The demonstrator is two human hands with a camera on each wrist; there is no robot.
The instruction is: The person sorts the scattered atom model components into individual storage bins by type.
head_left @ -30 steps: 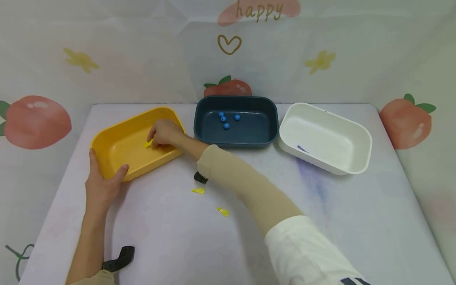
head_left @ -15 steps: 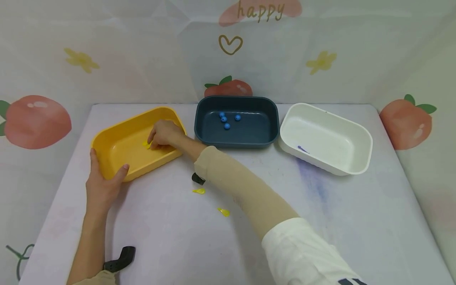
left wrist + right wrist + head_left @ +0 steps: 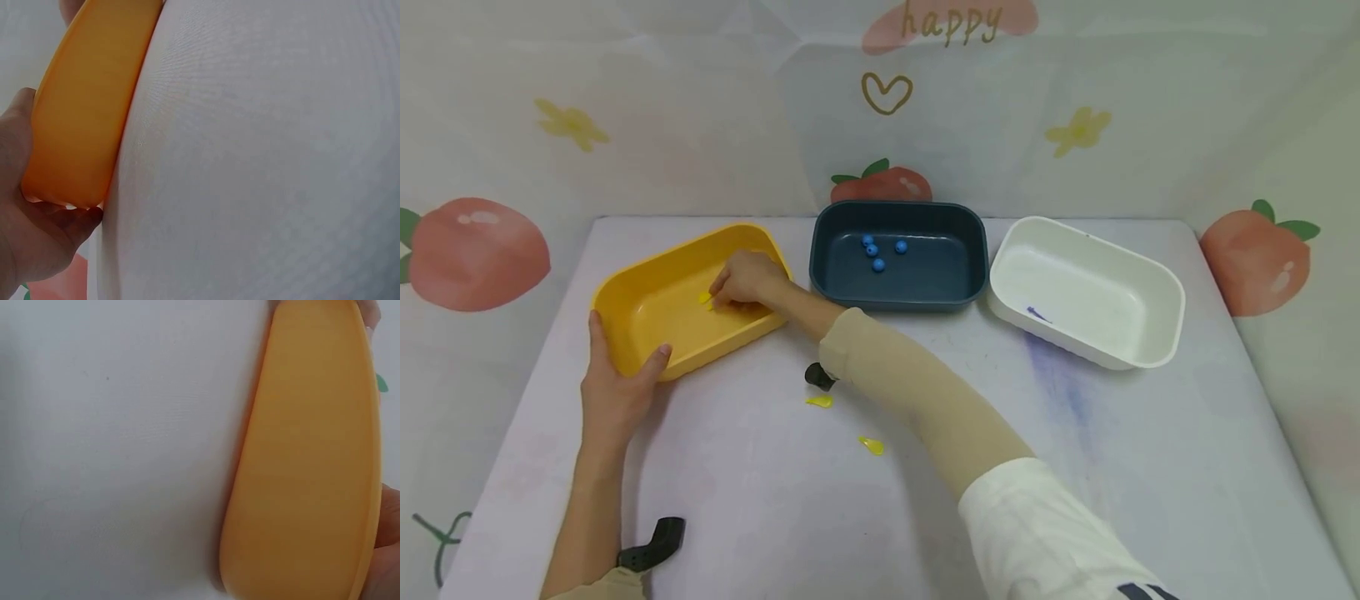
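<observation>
My left hand [image 3: 617, 396] grips the near left corner of a yellow plastic tray [image 3: 625, 329], thumb over the front rim and fingers round the end wall. In the left wrist view its fingers wrap that corner low down. Inside the tray, my right hand [image 3: 748, 279] reaches down with bent fingers. Small yellow pieces [image 3: 703, 297] show right at its fingertips; I cannot tell whether it pinches one. The tray's outer wall hides most of that hand in the right wrist view. Two yellow teardrop-shaped pieces, a farther one [image 3: 820, 402] and a nearer one [image 3: 872, 446], lie on the table.
A dark blue tray [image 3: 898, 296] with several blue beads [image 3: 877, 265] stands to the right of the yellow tray. Beyond it is a white tray [image 3: 1090, 346] with a purple mark inside. A printed cloth backdrop [image 3: 700, 125] rises behind the table.
The yellow pieces at my right fingertips have shifted slightly left and more of them show. My right hand has stayed nearly in place inside the tray. The left hand keeps its grip.
</observation>
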